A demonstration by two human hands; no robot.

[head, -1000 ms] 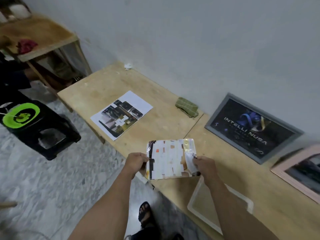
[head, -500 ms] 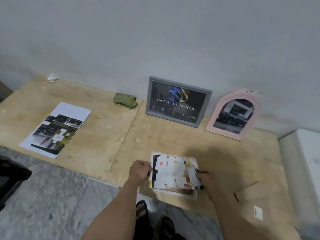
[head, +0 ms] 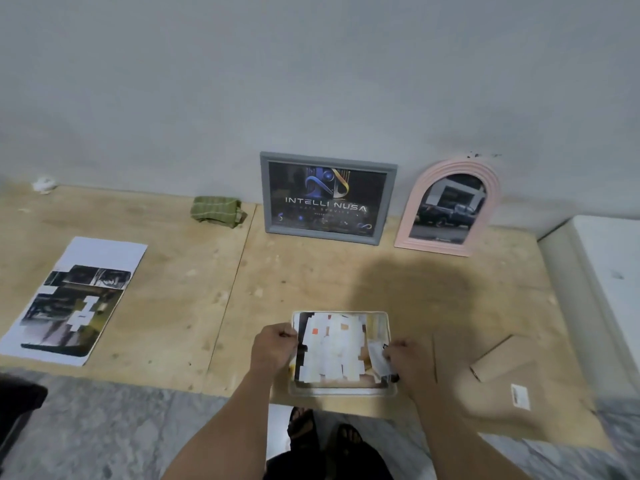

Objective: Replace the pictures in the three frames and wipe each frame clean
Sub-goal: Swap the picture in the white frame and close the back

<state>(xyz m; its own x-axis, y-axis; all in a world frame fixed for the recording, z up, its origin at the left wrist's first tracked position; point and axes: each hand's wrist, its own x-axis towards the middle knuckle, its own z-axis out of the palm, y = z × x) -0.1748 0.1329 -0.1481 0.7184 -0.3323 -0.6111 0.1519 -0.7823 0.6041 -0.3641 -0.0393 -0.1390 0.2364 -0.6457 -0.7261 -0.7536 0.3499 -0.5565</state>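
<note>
A white frame lies flat at the table's near edge. Over it I hold a glossy picture: my left hand grips its left edge, my right hand pinches its right edge. A grey frame with a dark logo picture leans on the wall. To its right leans a pink arched frame with a car photo. A printed sheet lies flat at the left. A folded green cloth rests by the wall.
A brown backing board with a white label lies at the right of the wooden table. A white block borders the table's right end. A crumpled white scrap sits far left. My feet stand below the near edge.
My view swung right from the table's left end to face the frames. Both hands carried the picture down onto the white frame.
</note>
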